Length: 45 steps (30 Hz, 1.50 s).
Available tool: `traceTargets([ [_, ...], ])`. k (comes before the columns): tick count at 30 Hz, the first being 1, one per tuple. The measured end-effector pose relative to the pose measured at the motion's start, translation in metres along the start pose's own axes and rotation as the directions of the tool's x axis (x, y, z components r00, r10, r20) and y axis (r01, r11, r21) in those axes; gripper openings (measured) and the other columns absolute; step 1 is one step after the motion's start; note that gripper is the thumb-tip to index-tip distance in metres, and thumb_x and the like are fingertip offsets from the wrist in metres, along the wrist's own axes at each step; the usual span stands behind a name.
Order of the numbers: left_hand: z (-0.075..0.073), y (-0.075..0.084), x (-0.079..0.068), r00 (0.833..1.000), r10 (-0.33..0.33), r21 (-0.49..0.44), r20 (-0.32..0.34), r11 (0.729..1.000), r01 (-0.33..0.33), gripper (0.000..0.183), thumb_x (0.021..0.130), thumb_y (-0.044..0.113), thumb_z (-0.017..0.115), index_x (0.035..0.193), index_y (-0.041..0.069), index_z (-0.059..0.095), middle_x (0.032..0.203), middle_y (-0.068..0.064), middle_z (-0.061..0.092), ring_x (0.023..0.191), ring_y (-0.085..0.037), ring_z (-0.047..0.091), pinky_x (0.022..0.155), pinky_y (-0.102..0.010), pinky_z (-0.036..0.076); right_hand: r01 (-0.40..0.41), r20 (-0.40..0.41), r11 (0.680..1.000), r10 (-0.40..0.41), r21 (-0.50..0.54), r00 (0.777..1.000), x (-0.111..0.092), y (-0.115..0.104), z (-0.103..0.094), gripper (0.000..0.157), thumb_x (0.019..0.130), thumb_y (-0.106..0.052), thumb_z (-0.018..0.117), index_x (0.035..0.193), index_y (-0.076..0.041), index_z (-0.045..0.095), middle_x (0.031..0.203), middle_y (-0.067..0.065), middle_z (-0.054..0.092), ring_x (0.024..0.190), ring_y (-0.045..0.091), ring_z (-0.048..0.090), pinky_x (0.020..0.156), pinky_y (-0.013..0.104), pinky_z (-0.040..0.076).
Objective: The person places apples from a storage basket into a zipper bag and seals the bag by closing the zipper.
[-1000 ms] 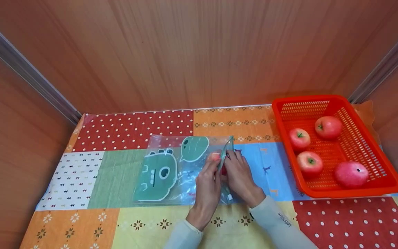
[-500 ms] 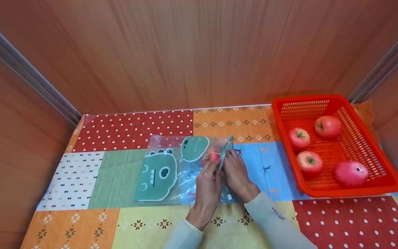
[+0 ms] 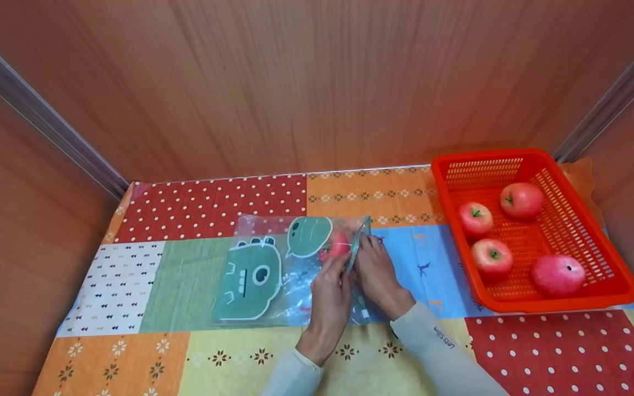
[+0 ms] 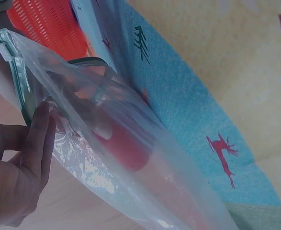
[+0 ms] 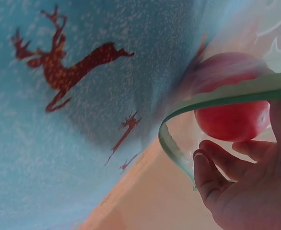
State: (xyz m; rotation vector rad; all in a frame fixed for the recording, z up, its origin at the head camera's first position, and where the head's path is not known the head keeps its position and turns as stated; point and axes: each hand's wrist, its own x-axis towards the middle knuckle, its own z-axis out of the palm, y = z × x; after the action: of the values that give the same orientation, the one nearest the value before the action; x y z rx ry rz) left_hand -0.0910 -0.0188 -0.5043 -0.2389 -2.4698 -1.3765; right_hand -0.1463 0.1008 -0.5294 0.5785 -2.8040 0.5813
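A clear zip bag [image 3: 300, 297] with green dinosaur prints lies flat, its green-edged mouth at the right. My left hand [image 3: 331, 291] pinches the near side of that mouth; in the left wrist view its fingers [image 4: 37, 139] are at the zip strip, close to the white slider [image 4: 5, 51]. A red apple [image 5: 233, 120] is inside the bag just past the opening, its skin partly veiled by plastic. My right hand [image 3: 377, 275] reaches in at the mouth, its curled fingers [image 5: 226, 160] against the apple. In the head view the fingertips are hidden behind the green edge.
At the right stands an orange-red plastic basket [image 3: 443, 181] holding several apples [image 3: 522, 201] and a darker pink round fruit [image 3: 559, 276]. A patchwork cloth [image 3: 185, 286] covers the table. Wood-grain panels [image 3: 317, 82] rise at the back and both sides.
The right hand has shifted slightly left at the bag's mouth, and the apple has moved deeper into the bag, now showing through the plastic. The left hand stays in place.
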Motion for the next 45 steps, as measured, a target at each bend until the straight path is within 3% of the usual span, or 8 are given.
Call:
traceTargets([
  [5, -0.001, 0.001, -0.001, 1.000, -0.021, 0.009, 0.007, 1.000, 0.021, 0.038, 0.096, -0.010, 0.069, 0.133, -0.003, 0.069, 0.116, -0.015, 0.072, 0.115, -0.028, 0.073, 0.098, -0.038, 0.057, -0.017, 0.038, 1.000, 0.017, 0.004, 0.999, -0.003, -0.001, -0.008, 0.081, 0.087, -0.011, 0.088, 0.156, 0.000, 0.048, 0.151, 0.020, 0.054, 0.131, 0.038, 0.051, 0.112, 0.052, 0.048],
  [9, -0.001, 0.002, -0.001, 0.999, -0.039, 0.016, 0.014, 0.999, 0.039, 0.036, 0.096, -0.010, 0.070, 0.131, -0.003, 0.069, 0.111, -0.014, 0.072, 0.110, -0.026, 0.075, 0.095, -0.036, 0.059, -0.015, 0.033, 0.999, 0.016, -0.040, 0.999, -0.005, 0.000, -0.014, 0.081, 0.083, -0.025, 0.092, 0.149, 0.002, 0.054, 0.147, 0.019, 0.058, 0.128, 0.036, 0.054, 0.105, 0.050, 0.052],
  [17, 0.001, -0.002, -0.001, 1.000, -0.026, 0.012, 0.008, 1.000, 0.026, 0.035, 0.095, -0.014, 0.068, 0.128, -0.005, 0.070, 0.111, -0.017, 0.072, 0.107, -0.029, 0.074, 0.092, -0.037, 0.061, -0.012, 0.050, 0.991, 0.018, -0.130, 0.999, -0.014, 0.005, -0.027, 0.076, 0.085, -0.035, 0.090, 0.145, 0.001, 0.059, 0.144, 0.019, 0.061, 0.125, 0.038, 0.057, 0.100, 0.051, 0.053],
  [29, 0.001, -0.002, -0.002, 0.999, -0.036, 0.016, 0.001, 0.999, 0.036, 0.032, 0.097, -0.012, 0.067, 0.128, -0.004, 0.071, 0.110, -0.017, 0.072, 0.104, -0.028, 0.074, 0.091, -0.039, 0.062, 0.059, -0.046, 0.965, -0.073, -0.254, 0.996, -0.033, 0.019, -0.047, 0.074, 0.082, -0.036, 0.091, 0.141, -0.002, 0.062, 0.137, 0.021, 0.063, 0.117, 0.040, 0.060, 0.089, 0.051, 0.055],
  [45, 0.000, -0.003, -0.004, 0.999, -0.044, -0.047, 0.019, 0.998, 0.044, 0.034, 0.097, -0.012, 0.067, 0.129, -0.003, 0.070, 0.114, -0.017, 0.072, 0.111, -0.028, 0.073, 0.094, -0.039, 0.060, -0.019, 0.001, 0.962, 0.020, -0.273, 1.000, -0.046, 0.038, -0.086, 0.074, 0.087, -0.035, 0.087, 0.147, -0.001, 0.058, 0.144, 0.024, 0.060, 0.126, 0.043, 0.057, 0.101, 0.057, 0.054],
])
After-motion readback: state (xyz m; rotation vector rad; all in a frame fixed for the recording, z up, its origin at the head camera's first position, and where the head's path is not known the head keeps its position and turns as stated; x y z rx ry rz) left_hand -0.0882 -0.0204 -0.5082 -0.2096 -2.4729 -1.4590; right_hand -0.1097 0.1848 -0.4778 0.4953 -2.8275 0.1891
